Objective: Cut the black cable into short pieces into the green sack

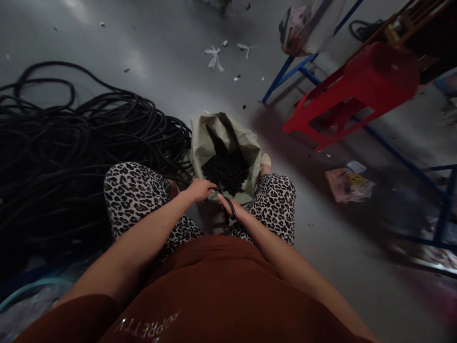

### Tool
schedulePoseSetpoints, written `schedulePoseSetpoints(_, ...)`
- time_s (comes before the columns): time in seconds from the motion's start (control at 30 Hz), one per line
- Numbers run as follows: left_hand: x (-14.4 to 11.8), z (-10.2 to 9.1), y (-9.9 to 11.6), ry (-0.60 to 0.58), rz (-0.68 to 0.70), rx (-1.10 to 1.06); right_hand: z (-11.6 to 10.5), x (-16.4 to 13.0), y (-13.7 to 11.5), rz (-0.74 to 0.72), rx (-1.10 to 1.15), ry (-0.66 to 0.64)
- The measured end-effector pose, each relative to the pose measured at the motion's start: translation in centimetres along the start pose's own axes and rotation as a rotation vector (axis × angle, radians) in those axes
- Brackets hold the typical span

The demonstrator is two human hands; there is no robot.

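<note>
Between my knees stands an open woven sack [253, 151], its rim folded unevenly. Small black pieces [224, 171] lie heaped inside it. My right hand [228, 206] is closed around the black handles of a pair of scissors [232, 209], whose blades point up over the sack's near rim. Just left of the blades, my left hand [200, 189] is closed on a short dark piece, which looks like the end of a black rubber cord [213, 188]. Its tip is beside the scissors; I cannot tell whether they touch.
A big tangle of black cord [89, 128] covers the floor at left. On the right are a red plastic stool [378, 90] lying tilted, a blue metal frame [282, 78] and a plastic packet [348, 183]. White scraps [214, 58] lie on the floor ahead. A tub [30, 288] stands at lower left.
</note>
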State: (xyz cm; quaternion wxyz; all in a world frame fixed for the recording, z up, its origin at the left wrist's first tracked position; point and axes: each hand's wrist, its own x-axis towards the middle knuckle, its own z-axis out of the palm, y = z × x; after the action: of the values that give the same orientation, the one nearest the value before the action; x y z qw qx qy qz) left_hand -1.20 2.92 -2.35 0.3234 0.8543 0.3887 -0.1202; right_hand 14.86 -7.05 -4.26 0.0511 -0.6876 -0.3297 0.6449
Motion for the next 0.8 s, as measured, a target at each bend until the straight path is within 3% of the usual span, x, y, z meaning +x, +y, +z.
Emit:
schedulePoseSetpoints(0.53,-0.18,-0.33,-0.15,0.072,-0.034,-0.055,-0.08,-0.56,-0.29,-0.004,0.015,0.123)
schedulePoseSetpoints(0.8,0.09,0.20,-0.67,0.043,-0.041,0.016,0.01,-0.39,0.08,0.032,-0.046,0.136)
